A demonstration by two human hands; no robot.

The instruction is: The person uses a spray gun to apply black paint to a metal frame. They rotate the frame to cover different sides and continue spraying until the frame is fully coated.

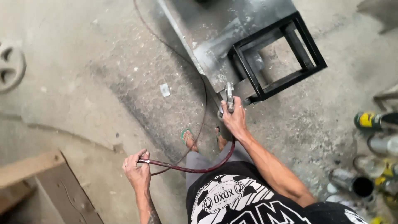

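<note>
Right hand (pixel 235 118) is gripping a spray gun (pixel 229 98) near frame centre — fingers wrapped tight around its handle, nozzle end pointing toward 12 o'clock at the black metal frame (pixel 277 58). Left hand (pixel 137 171) is sitting at about 8 o'clock from the right one, well apart from it, fingers pinched closed on a dark red hose (pixel 188 169). The hose is sagging in a curve between the two hands, running up to the base of the gun.

The frame is a square-tube box, open-sided, lying tilted on the concrete floor (pixel 83 83) at 1 o'clock from the gun. It is resting partly on a grey metal sheet (pixel 215 29) that is stretching toward 12 o'clock. The gun tip is sitting just beside the frame's nearest corner; touching or not — cannot tell.

A thin cable (pixel 204 99) is looping across the floor from 12 o'clock down past the person's feet in flip-flops (pixel 188 139), crossing close to the hose.

Around: a cluster of paint cans (pixel 365 182) at 4 o'clock, one with an open black mouth, one with a yellow label. Wooden boards (pixel 41 182) at 8 o'clock. A round slotted disc (pixel 10 66) at 9 o'clock, cut off by the frame edge. A small pale scrap (pixel 165 89) is lying on the floor at 10 o'clock from the gun.
</note>
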